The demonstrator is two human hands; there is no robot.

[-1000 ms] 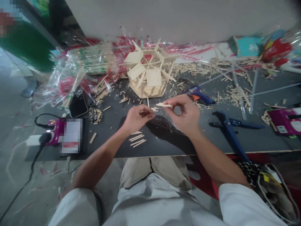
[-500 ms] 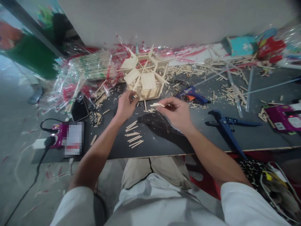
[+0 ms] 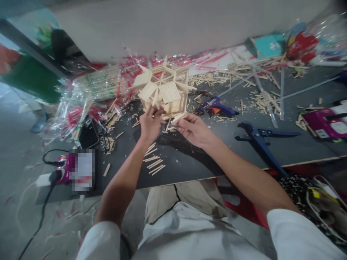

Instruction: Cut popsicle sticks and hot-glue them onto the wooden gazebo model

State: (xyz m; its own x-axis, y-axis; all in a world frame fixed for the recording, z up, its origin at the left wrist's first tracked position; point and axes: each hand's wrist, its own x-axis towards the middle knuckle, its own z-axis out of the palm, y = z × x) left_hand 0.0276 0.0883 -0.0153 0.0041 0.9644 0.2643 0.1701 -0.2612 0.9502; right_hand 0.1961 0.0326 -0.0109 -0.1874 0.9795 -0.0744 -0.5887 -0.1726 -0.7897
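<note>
A model built of pale wooden sticks (image 3: 170,93), with small slatted roofs and open framework, stands at the middle of the table. At its front left corner, my left hand (image 3: 150,126) is closed, its fingertips pinched on the frame. My right hand (image 3: 194,130) pinches a short wooden stick piece (image 3: 178,118) between thumb and fingers, up against the model's front right edge; the exact contact is hidden. Several cut sticks (image 3: 155,164) lie in a loose row below my left hand.
A blue glue gun (image 3: 218,107) lies right of the model, and a blue pipe cutter (image 3: 256,139) nearer the front edge. Stick offcuts (image 3: 217,77) litter the back. Plastic-wrapped stick bundles (image 3: 94,83), a phone (image 3: 84,169) and a purple power strip (image 3: 63,169) are at left.
My right hand has brought the stick piece left and up against the model's front. My left hand stays at the front left corner, and the model has turned slightly.
</note>
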